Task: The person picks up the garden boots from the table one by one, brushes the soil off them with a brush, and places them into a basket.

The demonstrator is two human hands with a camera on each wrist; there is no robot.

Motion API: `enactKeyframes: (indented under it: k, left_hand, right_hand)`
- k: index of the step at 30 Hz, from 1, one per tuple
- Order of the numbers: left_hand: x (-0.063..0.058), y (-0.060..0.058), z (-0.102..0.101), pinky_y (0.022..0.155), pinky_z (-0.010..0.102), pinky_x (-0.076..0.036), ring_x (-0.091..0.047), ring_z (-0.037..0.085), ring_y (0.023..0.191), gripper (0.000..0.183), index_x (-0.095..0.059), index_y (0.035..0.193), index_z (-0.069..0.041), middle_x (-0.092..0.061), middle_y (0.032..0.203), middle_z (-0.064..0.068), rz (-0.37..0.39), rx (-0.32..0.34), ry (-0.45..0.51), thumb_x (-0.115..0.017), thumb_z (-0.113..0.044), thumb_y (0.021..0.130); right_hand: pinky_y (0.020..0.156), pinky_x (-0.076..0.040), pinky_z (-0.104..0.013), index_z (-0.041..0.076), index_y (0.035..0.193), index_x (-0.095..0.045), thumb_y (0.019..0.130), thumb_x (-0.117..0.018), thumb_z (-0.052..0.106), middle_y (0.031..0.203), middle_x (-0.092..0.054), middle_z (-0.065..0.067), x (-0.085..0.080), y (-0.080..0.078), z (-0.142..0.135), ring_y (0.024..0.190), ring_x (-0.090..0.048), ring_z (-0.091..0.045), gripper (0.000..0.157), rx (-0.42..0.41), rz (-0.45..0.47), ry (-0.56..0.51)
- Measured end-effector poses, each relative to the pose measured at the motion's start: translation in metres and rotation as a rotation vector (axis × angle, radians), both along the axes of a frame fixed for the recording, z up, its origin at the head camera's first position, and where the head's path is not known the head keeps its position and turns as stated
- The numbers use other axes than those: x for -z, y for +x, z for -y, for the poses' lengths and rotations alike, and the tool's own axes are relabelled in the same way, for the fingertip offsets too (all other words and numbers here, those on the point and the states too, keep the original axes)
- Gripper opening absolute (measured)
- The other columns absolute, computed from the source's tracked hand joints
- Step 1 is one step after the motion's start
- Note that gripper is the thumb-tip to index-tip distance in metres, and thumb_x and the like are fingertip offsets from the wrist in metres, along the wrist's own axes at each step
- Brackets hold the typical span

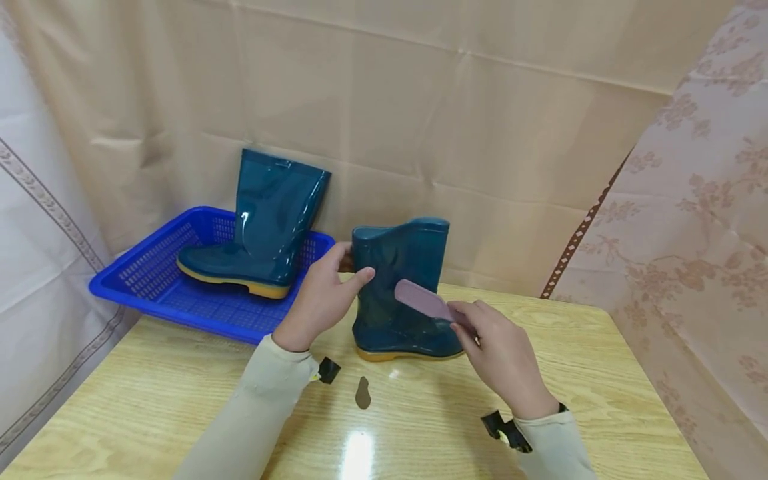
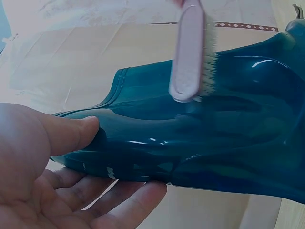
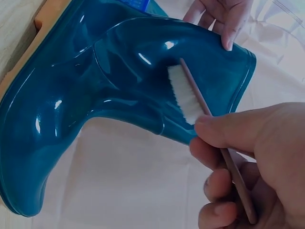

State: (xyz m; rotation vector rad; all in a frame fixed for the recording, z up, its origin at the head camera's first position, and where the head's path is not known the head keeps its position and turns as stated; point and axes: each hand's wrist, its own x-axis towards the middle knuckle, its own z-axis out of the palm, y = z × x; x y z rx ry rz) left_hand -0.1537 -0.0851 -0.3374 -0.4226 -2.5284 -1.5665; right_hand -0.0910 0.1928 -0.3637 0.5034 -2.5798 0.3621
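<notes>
A dark teal rubber boot point(image 1: 381, 310) with a yellow sole stands upright on the table, its toe to the right. My left hand point(image 1: 327, 290) holds its upper shaft, thumb on the near side and fingers behind, as the left wrist view point(image 2: 71, 162) shows. In my right hand point(image 1: 504, 353) is a pale pink scrubbing brush point(image 1: 420, 298), gripped by its handle. White bristles point(image 3: 183, 95) face the middle of the boot's shaft, right at its surface in the right wrist view. The brush overlaps the shaft in the head view.
At the left, a blue plastic basket point(image 1: 192, 321) holds a second teal boot point(image 1: 264, 227), which leans toward the curtain. A brown pear-shaped patch point(image 1: 363, 393) lies on the wooden table point(image 1: 576, 373). Beige curtain cloth point(image 1: 372, 100) hangs behind.
</notes>
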Motion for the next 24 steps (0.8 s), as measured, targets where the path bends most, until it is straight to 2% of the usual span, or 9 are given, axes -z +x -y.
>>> enactKeyframes:
  k: [5, 10, 24]
  left_hand:
    - [-0.0003, -0.0006, -0.0004, 0.104, 0.053, -0.049, -0.058, 0.027, 0.121, 0.043, -0.054, 0.14, -0.012, -0.063, 0.127, 0.007, 0.006, 0.0, -0.002, -0.065, -0.031, 0.104]
    - [-0.001, 0.0002, -0.0009, 0.103, 0.053, -0.049, -0.058, 0.027, 0.121, 0.043, -0.054, 0.141, -0.012, -0.063, 0.127, 0.007, 0.009, -0.002, -0.007, -0.065, -0.031, 0.104]
    - [-0.0013, -0.0003, -0.0013, 0.101, 0.052, -0.05, -0.059, 0.028, 0.119, 0.042, -0.054, 0.141, -0.01, -0.064, 0.126, 0.008, -0.01, 0.004, -0.008, -0.065, -0.027, 0.104]
  right_hand:
    - [0.066, -0.059, -0.034, 0.011, 0.116, -0.073, 0.092, -0.08, 0.011, 0.101, -0.074, -0.002, 0.0001, -0.0002, 0.0013, 0.078, -0.069, -0.011, 0.026, -0.01, 0.061, -0.004]
    - [0.068, -0.06, -0.036, 0.011, 0.117, -0.073, 0.092, -0.08, 0.011, 0.103, -0.075, -0.003, -0.0009, 0.0, 0.0025, 0.08, -0.07, -0.012, 0.026, -0.006, 0.087, -0.013]
    - [0.066, -0.059, -0.037, 0.012, 0.115, -0.074, 0.091, -0.081, 0.011, 0.103, -0.075, -0.002, 0.002, 0.0003, -0.001, 0.082, -0.072, -0.013, 0.025, -0.005, 0.072, 0.006]
